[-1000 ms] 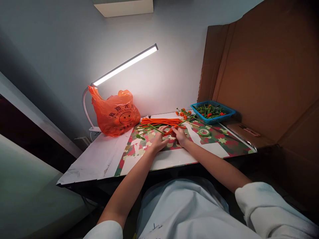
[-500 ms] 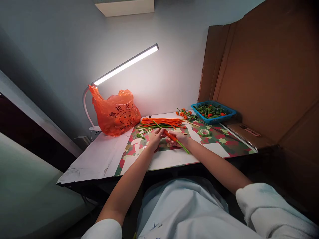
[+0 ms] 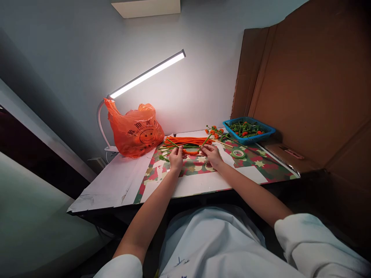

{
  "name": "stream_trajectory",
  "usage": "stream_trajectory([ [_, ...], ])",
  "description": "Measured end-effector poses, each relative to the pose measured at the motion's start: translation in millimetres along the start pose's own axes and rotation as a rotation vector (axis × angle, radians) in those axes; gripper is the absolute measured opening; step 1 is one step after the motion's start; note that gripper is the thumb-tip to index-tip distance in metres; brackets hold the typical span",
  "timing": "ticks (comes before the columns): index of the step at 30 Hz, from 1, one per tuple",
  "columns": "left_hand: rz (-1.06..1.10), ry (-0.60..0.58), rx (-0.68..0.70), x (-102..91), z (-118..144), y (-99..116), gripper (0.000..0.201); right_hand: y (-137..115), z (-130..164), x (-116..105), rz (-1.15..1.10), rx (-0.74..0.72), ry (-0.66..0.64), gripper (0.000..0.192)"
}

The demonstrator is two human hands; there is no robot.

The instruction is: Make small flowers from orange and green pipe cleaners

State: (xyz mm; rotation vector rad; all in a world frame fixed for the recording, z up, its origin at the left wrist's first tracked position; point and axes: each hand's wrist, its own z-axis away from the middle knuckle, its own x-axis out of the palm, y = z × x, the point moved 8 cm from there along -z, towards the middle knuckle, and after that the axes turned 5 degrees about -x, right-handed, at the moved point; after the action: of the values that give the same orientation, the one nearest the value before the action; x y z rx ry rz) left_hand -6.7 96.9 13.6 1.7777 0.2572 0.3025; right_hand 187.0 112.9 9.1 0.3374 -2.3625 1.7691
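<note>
Lamplit, the table (image 3: 203, 185) sits at centre frame. Above it, the left hand (image 3: 176, 159) and right hand (image 3: 213, 155) pinch a curved orange-wrapped stem (image 3: 190, 151), fingers closed; it runs left-right, green ends angling upward.

Bare mat (image 3: 232, 170) beside tape roll (image 3: 238, 154)

Basket (image 3: 248, 131) contents too small
</note>
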Motion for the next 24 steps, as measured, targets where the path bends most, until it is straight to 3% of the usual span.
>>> stream_trajectory([
  [6,-0.408,-0.204,0.298,24.2,17.9,22.6,0.030,-21.7,6.9,-0.6,0.289,-0.229,0.005,0.026],
  [11,-0.538,-0.374,0.343,41.8,28.8,21.2,0.025,-52.0,24.8,16.6,0.665,-0.588,-0.107,0.018],
  [15,-0.637,-0.466,0.396,51.3,37.1,21.0,0.028,-56.0,31.8,28.3,0.857,-0.746,-0.206,0.015],
  [19,-0.607,-0.478,0.418,52.5,39.1,24.5,0.027,-47.5,26.1,27.8,0.933,-0.686,-0.212,0.012],
  [22,-0.491,-0.396,0.336,43.0,30.9,23.7,0.024,-40.5,17.5,17.0,0.877,-0.537,-0.126,0.010],
  [24,-0.431,-0.325,0.275,35.1,24.5,20.9,0.032,-38.1,13.4,7.4,0.748,-0.453,-0.043,0.010],
])
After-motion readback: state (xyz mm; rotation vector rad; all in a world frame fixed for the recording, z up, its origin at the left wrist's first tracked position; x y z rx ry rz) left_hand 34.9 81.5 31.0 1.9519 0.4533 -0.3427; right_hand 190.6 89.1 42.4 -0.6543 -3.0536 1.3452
